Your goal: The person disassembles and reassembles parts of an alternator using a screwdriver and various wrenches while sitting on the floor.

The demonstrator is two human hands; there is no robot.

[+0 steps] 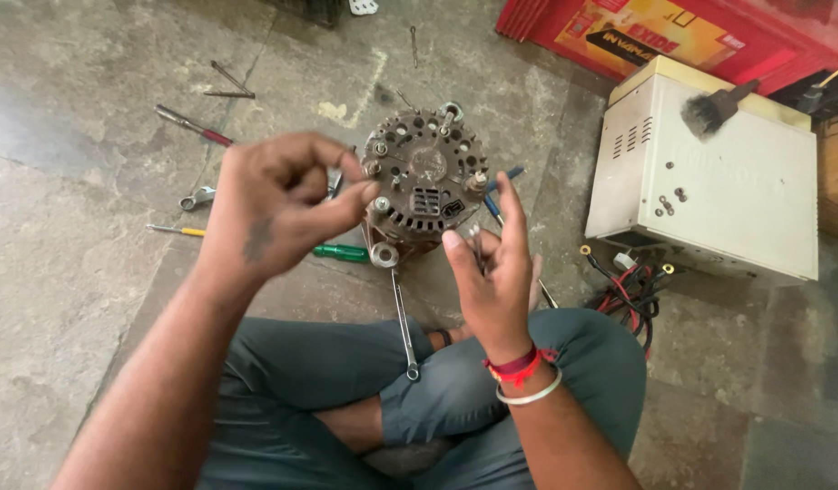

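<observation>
On the grey stone floor (65, 272), just ahead of the person's crossed legs, stands a round, rusty-brown metal alternator (425, 181) with its rear face turned up: a ring of vent slots runs around the rim, several studs and nuts stick up from it, and a small black plug socket sits near the lower edge. The left hand (278, 207) hovers just beside the alternator's left edge with thumb and forefinger curled towards each other, tips close together; whether a small part sits between them cannot be told. The right hand (492, 268) is raised just below and to the right of the alternator, forefinger stretched up and the other fingers bent, pinching a small silvery metal piece (474, 238) against the thumb. One long steel spanner (403, 322) lies from the alternator's foot across the person's knee. Left of the alternator lie one green-handled screwdriver (342, 252), one yellow-handled tool (176, 230), one red-handled tool (194, 125) and one short spanner (197, 198); one blue-handled tool (502, 186) pokes out on the right. Further right stands one cream metal box (709, 195) with vent slits, one black brush (717, 109) resting on its top and a tangle of red and black cables (632, 295) at its foot.
</observation>
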